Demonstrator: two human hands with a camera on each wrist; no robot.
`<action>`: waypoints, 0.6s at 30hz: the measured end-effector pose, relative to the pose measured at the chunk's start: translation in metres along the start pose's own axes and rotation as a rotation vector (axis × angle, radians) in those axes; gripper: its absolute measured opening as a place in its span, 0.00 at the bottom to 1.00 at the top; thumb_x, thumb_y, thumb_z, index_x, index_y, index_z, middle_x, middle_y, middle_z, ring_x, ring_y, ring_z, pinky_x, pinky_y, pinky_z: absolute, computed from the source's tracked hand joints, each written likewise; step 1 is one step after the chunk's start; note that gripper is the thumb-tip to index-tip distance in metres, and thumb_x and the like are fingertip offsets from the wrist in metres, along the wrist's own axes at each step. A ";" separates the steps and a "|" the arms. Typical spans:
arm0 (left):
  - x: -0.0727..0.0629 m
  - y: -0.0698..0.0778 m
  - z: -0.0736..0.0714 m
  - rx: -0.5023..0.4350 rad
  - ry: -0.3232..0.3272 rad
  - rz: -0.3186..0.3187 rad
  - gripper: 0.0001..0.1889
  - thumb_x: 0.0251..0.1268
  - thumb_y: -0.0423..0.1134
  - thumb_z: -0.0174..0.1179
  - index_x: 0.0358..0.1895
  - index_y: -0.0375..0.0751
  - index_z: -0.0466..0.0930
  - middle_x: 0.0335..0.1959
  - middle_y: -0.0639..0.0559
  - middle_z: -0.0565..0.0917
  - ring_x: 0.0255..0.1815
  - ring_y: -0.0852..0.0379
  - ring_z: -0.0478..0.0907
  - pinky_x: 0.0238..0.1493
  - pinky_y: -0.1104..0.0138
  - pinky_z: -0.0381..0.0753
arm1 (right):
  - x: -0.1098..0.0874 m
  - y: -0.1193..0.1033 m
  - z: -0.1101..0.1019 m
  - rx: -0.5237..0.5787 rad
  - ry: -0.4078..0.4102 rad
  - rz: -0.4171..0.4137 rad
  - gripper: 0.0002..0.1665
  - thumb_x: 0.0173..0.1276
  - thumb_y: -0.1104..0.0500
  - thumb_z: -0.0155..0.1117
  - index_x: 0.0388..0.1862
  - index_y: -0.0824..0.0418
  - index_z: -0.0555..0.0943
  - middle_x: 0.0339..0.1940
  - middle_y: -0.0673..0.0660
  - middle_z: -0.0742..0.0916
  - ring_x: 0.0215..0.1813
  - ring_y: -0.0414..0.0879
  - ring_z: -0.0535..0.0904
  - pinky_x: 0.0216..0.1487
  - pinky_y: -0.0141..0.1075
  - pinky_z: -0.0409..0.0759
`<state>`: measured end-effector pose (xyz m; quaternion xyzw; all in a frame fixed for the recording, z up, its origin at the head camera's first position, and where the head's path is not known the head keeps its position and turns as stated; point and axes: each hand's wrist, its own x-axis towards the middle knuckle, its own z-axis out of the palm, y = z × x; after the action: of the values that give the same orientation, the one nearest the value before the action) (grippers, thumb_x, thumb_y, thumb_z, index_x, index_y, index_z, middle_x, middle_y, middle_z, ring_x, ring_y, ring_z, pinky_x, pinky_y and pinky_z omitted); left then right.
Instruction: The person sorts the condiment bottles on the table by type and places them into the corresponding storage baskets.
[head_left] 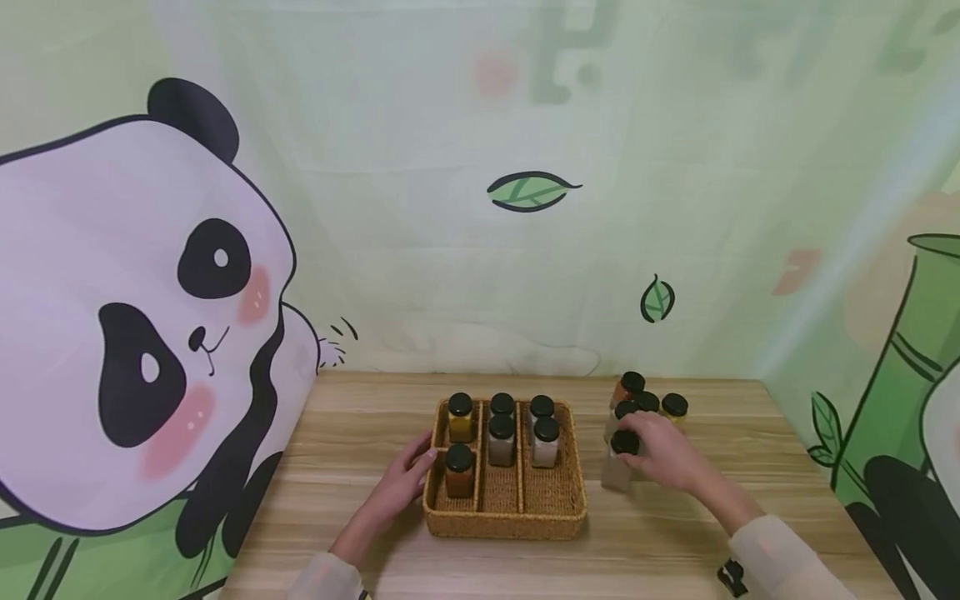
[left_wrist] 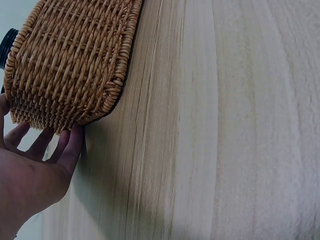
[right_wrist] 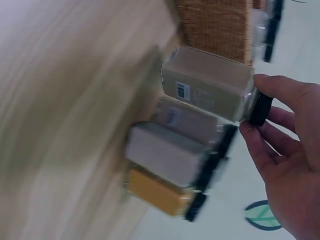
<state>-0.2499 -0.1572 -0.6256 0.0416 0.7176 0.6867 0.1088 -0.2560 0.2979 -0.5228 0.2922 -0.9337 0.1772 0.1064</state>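
Note:
My right hand (head_left: 663, 450) pinches the black lid of a square glass spice jar (right_wrist: 210, 82) filled with pale brown powder. In the right wrist view the jar is tilted, its barcode label showing, with the thumb and fingertips around the lid. Against the left side of a woven basket (head_left: 504, 525) rests my left hand (head_left: 399, 482). Its fingers lie along the outer wicker wall in the left wrist view. Three compartments divide the basket, and each holds two black-lidded jars, among them a yellow jar (head_left: 461, 423) and a red-brown jar (head_left: 459, 479).
Behind the right hand stand several more jars, including an orange-red jar (head_left: 627, 392) and a yellow-filled jar (right_wrist: 157, 191). All are on a wooden table (head_left: 360, 400) backed by a panda-print cloth (head_left: 420, 275). A small black object (head_left: 731, 577) shows beside the right sleeve.

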 end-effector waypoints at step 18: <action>0.001 -0.001 0.000 0.005 0.009 -0.004 0.33 0.87 0.49 0.52 0.84 0.39 0.57 0.82 0.34 0.62 0.78 0.34 0.66 0.69 0.48 0.79 | 0.058 -0.069 -0.056 0.075 -0.067 -0.018 0.23 0.68 0.57 0.79 0.58 0.65 0.84 0.52 0.59 0.88 0.51 0.53 0.84 0.51 0.50 0.86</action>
<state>-0.2510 -0.1570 -0.6266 0.0375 0.7199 0.6848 0.1070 -0.2568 0.2376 -0.4358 0.3100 -0.9268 0.2014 0.0657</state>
